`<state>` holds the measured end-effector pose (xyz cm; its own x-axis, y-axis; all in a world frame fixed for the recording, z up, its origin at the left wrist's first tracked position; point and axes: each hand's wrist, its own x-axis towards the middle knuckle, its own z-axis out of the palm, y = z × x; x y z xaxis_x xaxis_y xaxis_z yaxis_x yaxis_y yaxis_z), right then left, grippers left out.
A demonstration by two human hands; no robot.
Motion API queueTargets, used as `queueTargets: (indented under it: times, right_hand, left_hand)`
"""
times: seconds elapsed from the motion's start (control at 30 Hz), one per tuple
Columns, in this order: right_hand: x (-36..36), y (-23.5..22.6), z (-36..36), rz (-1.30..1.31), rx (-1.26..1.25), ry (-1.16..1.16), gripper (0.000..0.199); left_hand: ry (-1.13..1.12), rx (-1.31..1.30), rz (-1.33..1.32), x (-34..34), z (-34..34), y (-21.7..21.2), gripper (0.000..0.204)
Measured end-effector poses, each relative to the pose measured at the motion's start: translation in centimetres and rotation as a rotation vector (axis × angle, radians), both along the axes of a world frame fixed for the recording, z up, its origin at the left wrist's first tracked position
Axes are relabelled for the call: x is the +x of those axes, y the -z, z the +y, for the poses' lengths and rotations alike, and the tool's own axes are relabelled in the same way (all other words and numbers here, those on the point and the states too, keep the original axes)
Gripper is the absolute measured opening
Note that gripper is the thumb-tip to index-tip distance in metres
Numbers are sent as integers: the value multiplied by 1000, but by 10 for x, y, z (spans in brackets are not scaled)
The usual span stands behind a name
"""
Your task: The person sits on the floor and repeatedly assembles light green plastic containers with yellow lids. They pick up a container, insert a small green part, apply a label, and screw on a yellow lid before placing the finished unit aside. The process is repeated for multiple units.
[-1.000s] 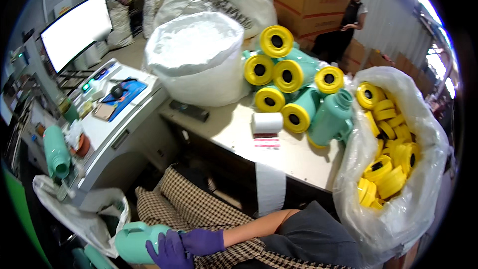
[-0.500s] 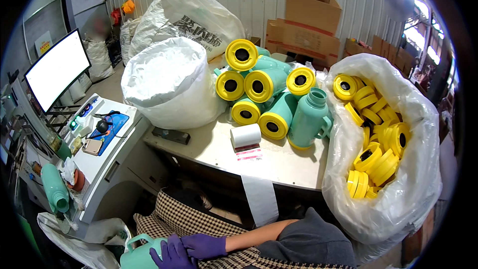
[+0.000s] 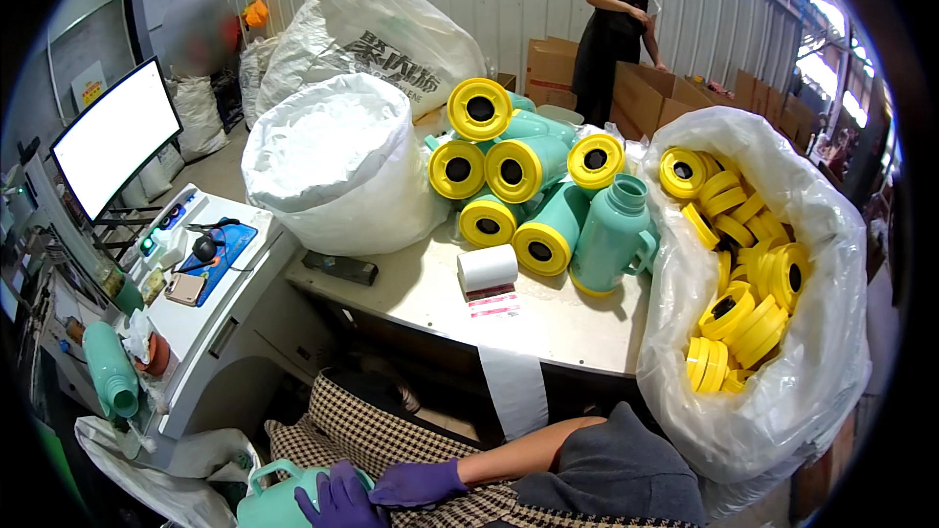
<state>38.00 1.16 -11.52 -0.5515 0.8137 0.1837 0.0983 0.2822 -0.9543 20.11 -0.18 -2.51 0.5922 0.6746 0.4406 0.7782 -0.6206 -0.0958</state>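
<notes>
A mint-green flask body (image 3: 279,506) with a loop handle lies across my lap at the lower edge. My left hand (image 3: 340,501), in a purple glove, is wrapped over it. Close beside, my right hand (image 3: 423,484), also gloved in purple, has its fingers bent toward the flask's right end. What those fingers hold, if anything, is hidden. On the table ahead stands an upright green flask (image 3: 612,235) without a lid. Left of it, several green flasks lie stacked with their yellow bases (image 3: 514,171) facing me.
Yellow ring-shaped parts (image 3: 748,318) fill a clear plastic bag (image 3: 675,420) at the right. A label roll (image 3: 487,269) trails its strip over the table edge. A white sack (image 3: 337,200) stands back left. Another person (image 3: 611,39) stands by cardboard boxes (image 3: 641,103) behind.
My right hand has shifted slightly right, apart from my left, showing more of the flask's end. Behind, the tall carton has come down, and the person there is now visible.
</notes>
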Motion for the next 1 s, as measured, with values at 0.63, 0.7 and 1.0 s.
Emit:
queueTargets:
  times: [0.63, 0.7, 1.0]
  right_hand:
    - [-112, -141, 86, 33, 973, -123, 40]
    - [-214, -108, 129, -82, 812, -68, 55]
    - [-197, -45, 172, 25, 700, -73, 34]
  left_hand:
    - [-430, 27, -573, -132, -73, -2, 52]
    - [-407, 119, -545, -132, -76, 19, 55]
    - [-529, -8, -515, -121, -70, -1, 38]
